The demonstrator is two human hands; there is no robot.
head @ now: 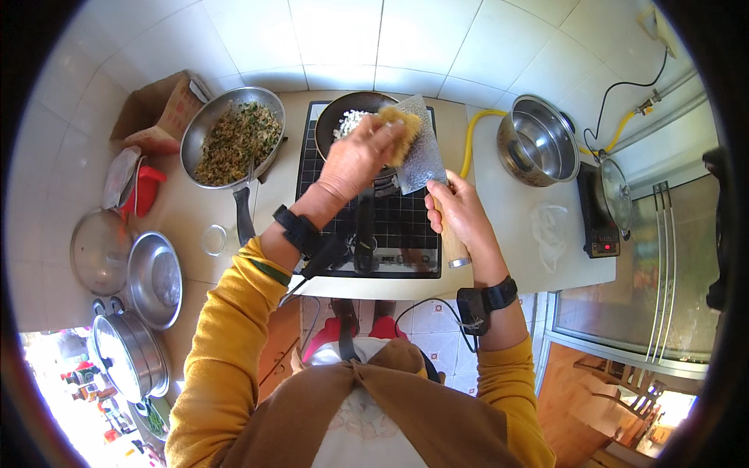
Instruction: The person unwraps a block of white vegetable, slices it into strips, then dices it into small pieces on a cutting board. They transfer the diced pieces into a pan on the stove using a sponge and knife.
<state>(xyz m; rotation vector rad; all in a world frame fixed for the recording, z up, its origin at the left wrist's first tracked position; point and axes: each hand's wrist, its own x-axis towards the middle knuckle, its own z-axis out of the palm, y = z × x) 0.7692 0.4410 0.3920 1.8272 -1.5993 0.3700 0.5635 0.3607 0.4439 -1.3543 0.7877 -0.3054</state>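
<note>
My left hand [366, 146] grips a tan fibrous pad [405, 136], possibly a loofah or sponge, and presses it against the broad blade of a cleaver [430, 161]. The cleaver's wooden handle is in the grasp of my right hand [459, 205], with the blade pointing away from me. Below the left hand and the blade is a dark frying pan [325, 114] on a gas stove [404, 234]. Small white diced pieces [353, 121] lie in the pan, partly hidden by my left hand. The pan's black handle [364, 228] points towards me.
Left of the stove is a steel pan [275, 114] of chopped brown and green food [237, 140]. Steel bowls [155, 281] and a lidded pot [129, 351] stand farther left. On the right are a steel pot [541, 146], a yellow hose [468, 137] and an induction cooker [601, 248].
</note>
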